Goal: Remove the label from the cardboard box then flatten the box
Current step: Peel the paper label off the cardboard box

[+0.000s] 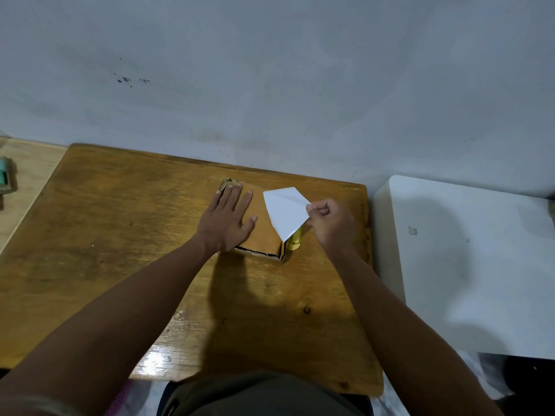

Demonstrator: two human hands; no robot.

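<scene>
wooden table [105,220], white surface [468,265], grey wall [270,70]

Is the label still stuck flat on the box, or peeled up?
Peeled up: the label stands lifted off the box, its corner pinched by the right hand.

Left hand [226,222] flat on cardboard box [264,232], right hand [332,223] pinching white label [285,213]
</scene>
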